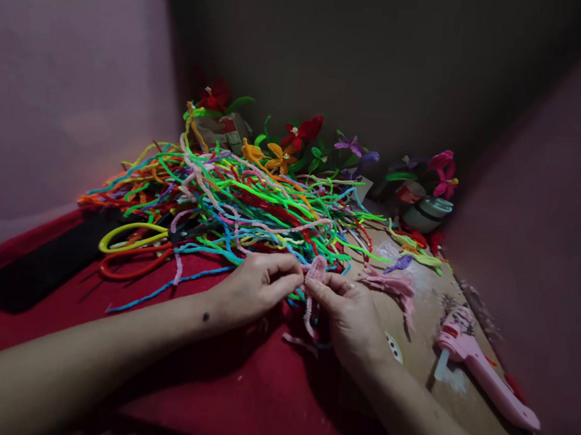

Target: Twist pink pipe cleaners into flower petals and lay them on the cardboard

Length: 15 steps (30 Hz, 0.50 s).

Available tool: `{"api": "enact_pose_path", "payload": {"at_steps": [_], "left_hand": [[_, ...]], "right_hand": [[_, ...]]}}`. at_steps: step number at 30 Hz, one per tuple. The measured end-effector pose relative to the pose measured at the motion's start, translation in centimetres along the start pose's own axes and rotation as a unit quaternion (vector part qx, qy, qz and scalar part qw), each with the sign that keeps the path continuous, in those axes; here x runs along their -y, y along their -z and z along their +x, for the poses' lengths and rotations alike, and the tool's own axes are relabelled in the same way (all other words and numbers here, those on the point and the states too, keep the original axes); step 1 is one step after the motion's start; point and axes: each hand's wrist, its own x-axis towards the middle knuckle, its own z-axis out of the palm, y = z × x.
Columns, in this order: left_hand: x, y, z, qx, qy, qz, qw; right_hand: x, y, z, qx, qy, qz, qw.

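Note:
Between my two hands is a pale pink pipe cleaner [317, 270], bent into a narrow looped petal shape with a tail hanging down. My right hand [356, 313] pinches it near the base with thumb and finger. My left hand [261, 284] is closed in a pinch just left of the loop, thumb and fingertips pressed together at its edge; what lies between those fingertips is too small to make out. Right behind my hands lies a big tangled heap of coloured pipe cleaners [252, 195]. A short pink piece [300, 343] rests on the red cloth below my hands.
Scissors [135, 251] with yellow and red handles lie left, near a black flat object [36, 267]. At right, a pink glue gun [482, 373] and pink petal pieces [394, 286] rest on a cardboard sheet [420, 343]. Finished flowers [300, 133] stand behind the heap.

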Motion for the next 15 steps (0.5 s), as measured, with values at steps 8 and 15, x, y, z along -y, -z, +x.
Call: {"api": "enact_pose_path", "payload": {"at_steps": [8, 15], "left_hand": [[0.69, 0.25, 0.57, 0.04, 0.155, -0.251, 0.955], [0.15, -0.51, -0.23, 0.007, 0.15, -0.254, 0.955]], "right_hand": [[-0.34, -0.11, -0.25, 0.06, -0.04, 0.008, 0.997], [-0.23, -0.31, -0.65, 0.066, -0.053, -0.004, 0.996]]}}
